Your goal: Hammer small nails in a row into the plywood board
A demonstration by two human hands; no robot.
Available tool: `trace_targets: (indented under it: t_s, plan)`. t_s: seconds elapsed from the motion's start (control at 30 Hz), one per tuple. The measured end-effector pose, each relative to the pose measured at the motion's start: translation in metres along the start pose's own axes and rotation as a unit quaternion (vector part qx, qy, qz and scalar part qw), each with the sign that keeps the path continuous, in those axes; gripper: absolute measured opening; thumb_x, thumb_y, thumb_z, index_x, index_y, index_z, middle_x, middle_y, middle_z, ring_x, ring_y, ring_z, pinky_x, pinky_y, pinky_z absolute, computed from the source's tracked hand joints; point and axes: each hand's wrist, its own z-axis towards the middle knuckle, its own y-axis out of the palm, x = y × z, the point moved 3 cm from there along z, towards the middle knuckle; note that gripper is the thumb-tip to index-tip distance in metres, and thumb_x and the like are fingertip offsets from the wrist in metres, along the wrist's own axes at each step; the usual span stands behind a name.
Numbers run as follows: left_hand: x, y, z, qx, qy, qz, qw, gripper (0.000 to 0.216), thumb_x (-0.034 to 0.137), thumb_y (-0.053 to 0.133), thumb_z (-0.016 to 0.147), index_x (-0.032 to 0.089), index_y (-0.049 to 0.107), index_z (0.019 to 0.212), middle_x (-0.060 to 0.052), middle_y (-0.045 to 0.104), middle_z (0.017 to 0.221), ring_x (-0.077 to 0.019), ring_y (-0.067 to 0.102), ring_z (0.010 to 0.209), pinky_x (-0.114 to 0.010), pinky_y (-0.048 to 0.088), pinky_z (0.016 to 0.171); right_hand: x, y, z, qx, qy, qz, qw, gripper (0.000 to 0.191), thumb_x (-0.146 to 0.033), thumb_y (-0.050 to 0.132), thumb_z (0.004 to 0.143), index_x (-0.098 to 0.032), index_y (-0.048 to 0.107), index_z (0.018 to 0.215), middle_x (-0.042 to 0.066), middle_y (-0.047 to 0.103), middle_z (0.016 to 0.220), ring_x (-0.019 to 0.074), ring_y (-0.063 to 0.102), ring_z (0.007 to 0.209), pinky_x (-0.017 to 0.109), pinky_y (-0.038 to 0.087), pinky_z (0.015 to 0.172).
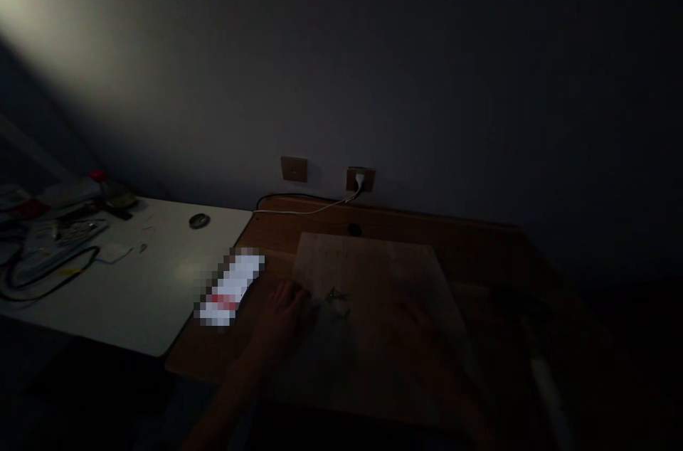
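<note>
The room is very dark. My left hand rests flat on the left edge of a pale wooden board that lies on a brown table; its fingers are spread and hold nothing. My right hand lies dimly on the board's middle right, also flat, with nothing seen in it. Between the two hands a small dark cluster of metal bits sits on the board.
A white table stands to the left with cables, a red-capped bottle and a small round object. A blurred white and red pack lies across the tables' joint. A white plug sits in a wall socket. A hammer-like handle lies at right.
</note>
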Motion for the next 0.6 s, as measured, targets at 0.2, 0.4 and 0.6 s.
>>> trace_targets:
  t_s: [0.2, 0.4, 0.6]
  plan:
    - [0.005, 0.011, 0.001, -0.016, -0.003, -0.029, 0.999, 0.022, 0.010, 0.042, 0.093, 0.018, 0.061, 0.102, -0.012, 0.061, 0.109, -0.0237, 0.059, 0.098, -0.038, 0.051, 0.087, -0.089, 0.065, 0.048, -0.066, -0.155, -0.012, 0.986, 0.045, -0.014, 0.046, 0.095, -0.022, 0.055, 0.139, 0.006, 0.055, 0.146, 0.0253, 0.045, 0.138, 0.048, 0.040, 0.114]
    - [-0.009, 0.008, 0.022, 0.013, -0.043, -0.133, 0.990, 0.017, 0.018, 0.043, 0.097, 0.019, 0.060, 0.099, -0.008, 0.064, 0.096, -0.0197, 0.063, 0.085, -0.030, 0.050, 0.077, -0.060, 0.071, 0.029, -0.051, -0.161, -0.014, 0.986, 0.057, 0.005, 0.038, 0.085, -0.017, 0.061, 0.133, 0.010, 0.060, 0.140, 0.0207, 0.054, 0.131, 0.039, 0.048, 0.109]
    - [-0.020, 0.019, 0.093, 0.001, -0.034, -0.149, 0.988, 0.020, 0.019, 0.047, 0.094, 0.016, 0.066, 0.090, -0.008, 0.063, 0.091, -0.0178, 0.063, 0.080, -0.026, 0.047, 0.073, -0.026, 0.039, 0.000, 0.026, -0.079, 0.052, 0.995, 0.040, -0.021, 0.044, 0.097, -0.031, 0.060, 0.133, 0.005, 0.052, 0.148, 0.0224, 0.047, 0.137, 0.044, 0.048, 0.109]
